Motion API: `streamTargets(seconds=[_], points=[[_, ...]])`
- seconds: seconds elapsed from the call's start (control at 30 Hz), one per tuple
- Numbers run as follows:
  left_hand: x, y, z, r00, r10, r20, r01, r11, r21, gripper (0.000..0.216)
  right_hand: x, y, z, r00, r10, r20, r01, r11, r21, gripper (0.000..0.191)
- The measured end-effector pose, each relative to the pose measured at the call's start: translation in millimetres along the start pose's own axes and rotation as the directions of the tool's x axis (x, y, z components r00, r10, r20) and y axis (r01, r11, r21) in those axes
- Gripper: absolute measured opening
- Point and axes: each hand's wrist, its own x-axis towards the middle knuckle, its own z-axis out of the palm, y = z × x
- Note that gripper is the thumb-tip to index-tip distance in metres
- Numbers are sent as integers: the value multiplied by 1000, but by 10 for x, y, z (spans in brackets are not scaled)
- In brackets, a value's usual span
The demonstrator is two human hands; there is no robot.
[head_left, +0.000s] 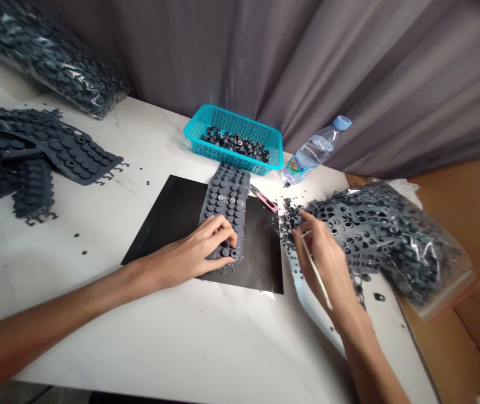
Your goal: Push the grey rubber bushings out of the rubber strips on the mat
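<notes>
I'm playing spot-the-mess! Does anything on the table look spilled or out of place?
Yes, maybe spilled: small dark bits lie scattered beside the right hand, some near the edge of the black sheet. They look messy because other dark pieces sit together in the blue basket.

The white table before me is crowded; black mat mid-table; basket and bottle behind; strips and a stuffed bag at the left; holed sheets to the right; dark bits scattered about.
</notes>
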Motion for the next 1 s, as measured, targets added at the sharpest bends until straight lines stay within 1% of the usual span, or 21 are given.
streamTargets(seconds=[0.07,0.1,0.17,0.2,0.27,0.4,0.5,0.57,0.7,0.9,1.0], points=[[-10,-2,-32,997,63,-47,-56,989,137,19,-26,-173,71,994,-58,96,36,977,210,31],[-14,-11,-48,995,82,-65,-67,978,199,22,-47,-265,117,987,-131,88,100,949,299,23],[-17,-43,-80,993,88,-74,-65,961,268,24,-90,-421,206,961,-261,90,203,888,414,12],[-18,-62,-97,994,83,-68,-61,960,273,24,-108,-475,242,949,-308,71,246,862,443,9],[-19,-97,-132,996,78,-43,-65,966,248,22,-126,-532,293,922,-385,42,321,820,474,9],[-21,-121,-190,995,100,3,-99,972,211,19,-118,-539,346,876,-481,43,402,776,487,12],[-22,-116,-208,995,100,18,-102,971,215,17,-110,-555,375,857,-514,39,443,773,455,12],[-23,-123,-208,994,104,20,-106,972,208,15,-107,-580,386,854,-520,31,460,781,423,10],[-25,-155,-198,993,115,28,-118,979,168,15,-94,-618,379,859,-511,24,463,798,386,8],[-23,-163,-185,993,115,21,-117,985,125,18,-100,-622,362,878,-469,95,415,845,336,11],[-22,-155,-181,992,122,14,-123,987,105,17,-108,-628,362,880,-462,106,413,857,308,13]])
